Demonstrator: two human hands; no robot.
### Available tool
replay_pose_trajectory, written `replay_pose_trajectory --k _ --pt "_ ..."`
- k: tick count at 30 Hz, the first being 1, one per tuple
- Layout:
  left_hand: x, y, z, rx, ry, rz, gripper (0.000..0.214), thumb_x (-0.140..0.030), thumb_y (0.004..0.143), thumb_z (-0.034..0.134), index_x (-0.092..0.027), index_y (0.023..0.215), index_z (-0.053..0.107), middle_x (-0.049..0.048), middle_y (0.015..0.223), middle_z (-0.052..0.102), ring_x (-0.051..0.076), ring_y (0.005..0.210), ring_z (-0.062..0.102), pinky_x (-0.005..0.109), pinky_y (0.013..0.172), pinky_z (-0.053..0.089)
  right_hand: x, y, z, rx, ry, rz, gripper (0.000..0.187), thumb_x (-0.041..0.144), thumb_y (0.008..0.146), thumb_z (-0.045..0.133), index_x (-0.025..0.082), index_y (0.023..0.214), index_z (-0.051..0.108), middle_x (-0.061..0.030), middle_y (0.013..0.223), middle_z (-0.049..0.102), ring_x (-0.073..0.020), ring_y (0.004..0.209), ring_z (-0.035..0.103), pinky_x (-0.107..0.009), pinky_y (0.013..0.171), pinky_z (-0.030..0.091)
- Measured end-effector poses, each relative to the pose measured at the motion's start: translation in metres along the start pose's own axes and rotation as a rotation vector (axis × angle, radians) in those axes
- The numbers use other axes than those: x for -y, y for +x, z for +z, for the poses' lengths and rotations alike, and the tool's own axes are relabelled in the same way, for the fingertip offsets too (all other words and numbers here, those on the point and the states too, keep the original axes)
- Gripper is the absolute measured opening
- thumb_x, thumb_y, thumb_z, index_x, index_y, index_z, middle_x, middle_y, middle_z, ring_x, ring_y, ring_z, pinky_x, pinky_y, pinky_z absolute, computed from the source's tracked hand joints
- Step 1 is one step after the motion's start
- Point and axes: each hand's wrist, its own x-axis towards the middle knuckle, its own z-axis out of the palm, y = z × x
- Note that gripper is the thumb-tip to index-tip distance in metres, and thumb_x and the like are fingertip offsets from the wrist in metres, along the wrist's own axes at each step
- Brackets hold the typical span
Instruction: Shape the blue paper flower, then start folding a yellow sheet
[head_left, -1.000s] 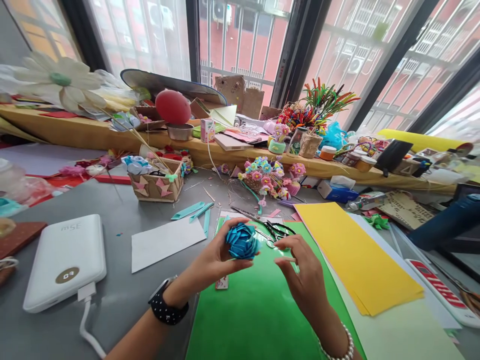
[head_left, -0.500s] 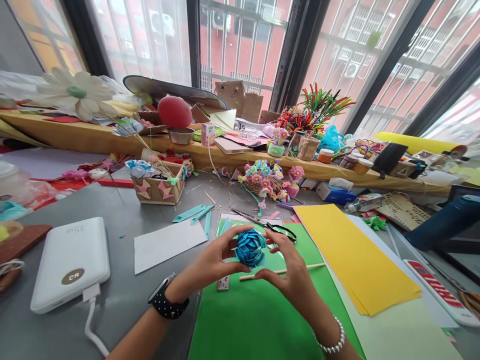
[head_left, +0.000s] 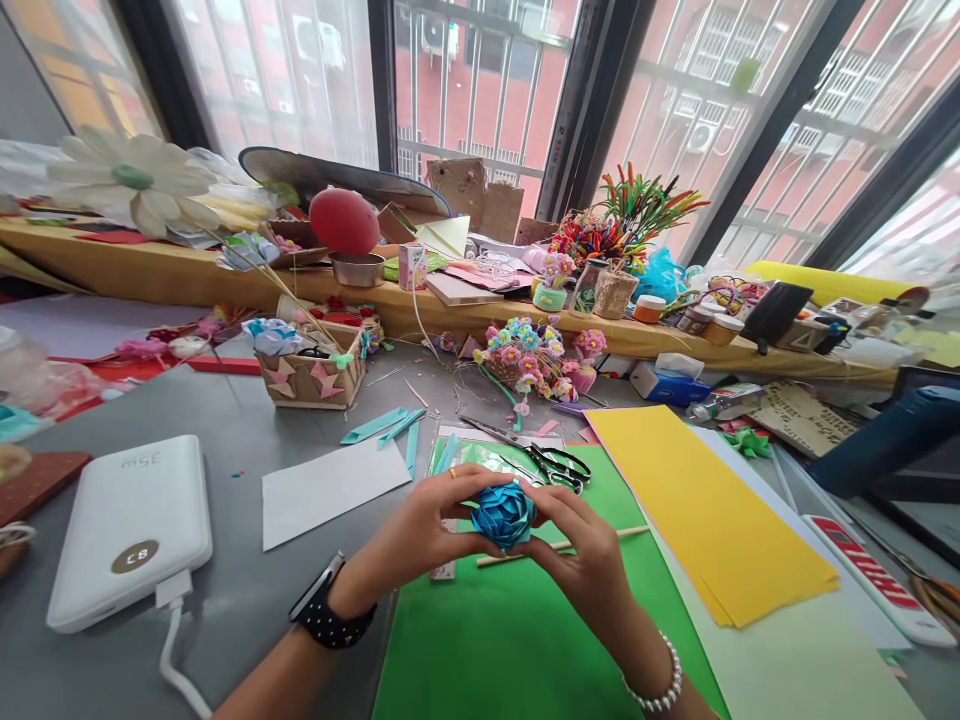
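Left of centre in the head view, a brown cardboard box with pink paper stars [head_left: 311, 378] stands on the grey worktop [head_left: 225, 450], with pale blue paper blossoms and thin sticks poking out of it. At lower centre, over a bright green paper sheet [head_left: 495, 640], the left hand [head_left: 431, 520] and right hand [head_left: 585, 548] meet from either side. Their fingers are curled closed on a blue folded-paper rose [head_left: 502, 513], held between them just above a thin wooden stick [head_left: 592, 538].

Craft workshop by tall barred windows [head_left: 480, 80]. Grey bench [head_left: 225, 470] strewn with coloured paper sheets [head_left: 712, 510], scissors [head_left: 559, 463], paper strips [head_left: 382, 424]; far ledge [head_left: 150, 265] crowded with handmade paper flowers [head_left: 536, 355], boxes, jars.
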Motion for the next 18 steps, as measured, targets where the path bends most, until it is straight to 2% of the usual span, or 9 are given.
replay_pose_trajectory --k 13,16,18 --pt "0.0021 0.0002 0.0017 0.012 -0.012 -0.020 0.047 -0.023 0.063 0.074 -0.027 0.108 0.062 0.0060 0.106 0.057 0.025 0.097 0.056 0.029 0.073 0.053 0.0007 -0.0017 0.0014 -0.002 0.015 -0.014 0.024 0.024 0.082 0.057 0.021 0.105 0.062 -0.0053 0.080 0.065 -0.0151 0.064 0.062 -0.026 0.057 0.054" --pt "0.0039 0.0014 0.0029 0.011 -0.078 -0.031 0.048 -0.020 0.065 0.072 -0.027 0.111 0.058 0.0058 0.111 0.056 0.024 0.101 0.056 0.031 0.080 0.050 -0.0027 -0.0025 0.0032 0.002 0.030 0.039 0.031 0.026 0.082 0.057 0.021 0.112 0.057 -0.0058 0.084 0.063 -0.0151 0.066 0.062 -0.026 0.059 0.055" --pt "0.0057 0.0022 0.0033 -0.004 -0.148 -0.054 0.053 -0.017 0.066 0.072 -0.025 0.114 0.052 0.0067 0.112 0.056 0.024 0.099 0.058 0.033 0.083 0.049 -0.0049 -0.0020 0.0032 0.014 0.067 0.097 0.041 0.028 0.080 0.060 0.022 0.119 0.051 -0.0081 0.097 0.061 -0.0173 0.077 0.062 -0.028 0.062 0.056"
